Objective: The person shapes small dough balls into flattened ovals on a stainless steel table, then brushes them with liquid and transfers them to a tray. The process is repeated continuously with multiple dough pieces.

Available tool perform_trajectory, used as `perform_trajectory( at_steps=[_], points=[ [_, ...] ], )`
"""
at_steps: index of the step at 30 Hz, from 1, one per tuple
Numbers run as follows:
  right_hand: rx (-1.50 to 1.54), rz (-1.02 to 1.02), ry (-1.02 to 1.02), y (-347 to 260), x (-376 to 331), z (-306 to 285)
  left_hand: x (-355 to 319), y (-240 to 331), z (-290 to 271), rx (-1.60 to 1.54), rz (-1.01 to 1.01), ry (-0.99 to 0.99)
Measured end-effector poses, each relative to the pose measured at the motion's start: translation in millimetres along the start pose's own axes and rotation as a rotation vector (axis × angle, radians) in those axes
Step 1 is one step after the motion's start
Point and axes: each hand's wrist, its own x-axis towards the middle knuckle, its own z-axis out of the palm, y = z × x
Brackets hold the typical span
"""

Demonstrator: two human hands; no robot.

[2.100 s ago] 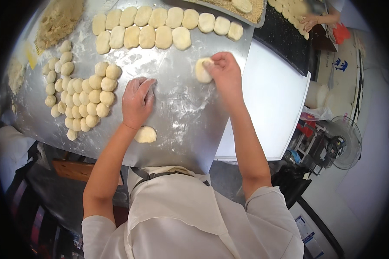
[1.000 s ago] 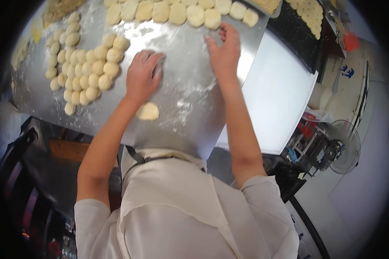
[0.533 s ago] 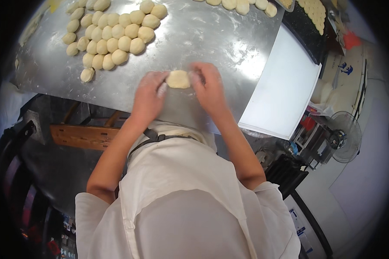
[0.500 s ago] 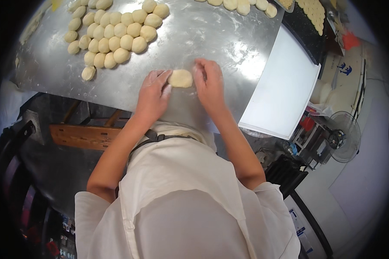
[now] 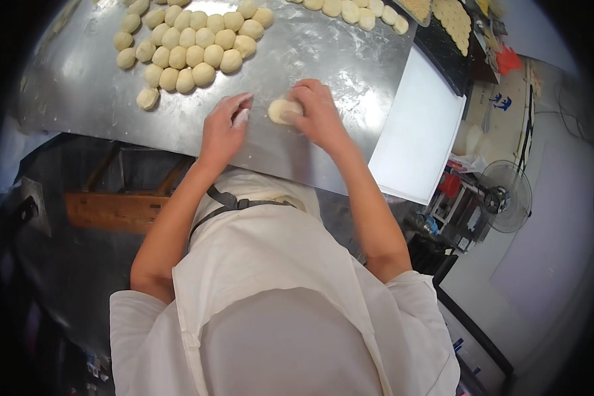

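Observation:
A flattened, pale piece of dough [image 5: 278,110] is at the front of the metal table. My right hand [image 5: 315,112] grips its right side, thumb at the near edge and fingers over the far part. Left of the dough, and apart from it, my left hand [image 5: 224,129] is held just over the table with fingers bent. A gap shows between its thumb and forefinger, and it holds nothing. White flour dusts both hands. Several round dough balls [image 5: 195,55] sit close together in rows at the far left, with a single ball [image 5: 148,99] at their near end.
Smaller flattened dough pieces [image 5: 350,11] line the table's far edge. A white board [image 5: 419,125] adjoins the steel table [image 5: 350,72] on the right, beside a black tray [image 5: 442,49] with pale pieces. A fan [image 5: 508,196] stands farther right; a wooden stool [image 5: 112,211] is below left.
My right hand has closed over the dough's right side, from beside it. My left hand has come away from the dough's left end. The whole view has shifted slightly.

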Motion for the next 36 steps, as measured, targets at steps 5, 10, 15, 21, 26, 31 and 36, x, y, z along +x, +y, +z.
perform_trajectory(
  at_steps=[5,10,15,21,26,31,36],
  points=[
    [0.056,0.368,-0.224,-28.4,5.3,-23.5,8.5,-3.3,1.8,-0.097,-0.004,-0.004],
    [-0.188,0.063,0.449,28.9,6.8,-52.0,11.4,10.8,4.4,0.04,0.01,-0.016],
    [-0.121,0.221,0.515,78.5,-0.9,-66.0,20.0,20.5,13.7,0.138,0.008,-0.039],
    [-0.061,0.527,0.538,99.4,34.7,-69.5,30.5,22.2,31.6,0.364,0.181,0.04],
    [-0.205,0.509,0.533,102.9,68.9,-54.8,28.4,15.9,35.8,0.614,0.323,0.035],
    [-0.137,0.522,0.655,136.5,83.2,-79.6,27.7,19.5,39.8,0.672,0.298,0.046],
    [0.014,0.457,0.687,147.8,115.6,-98.5,22.6,18.6,42.8,0.67,0.235,0.04]
  ],
)
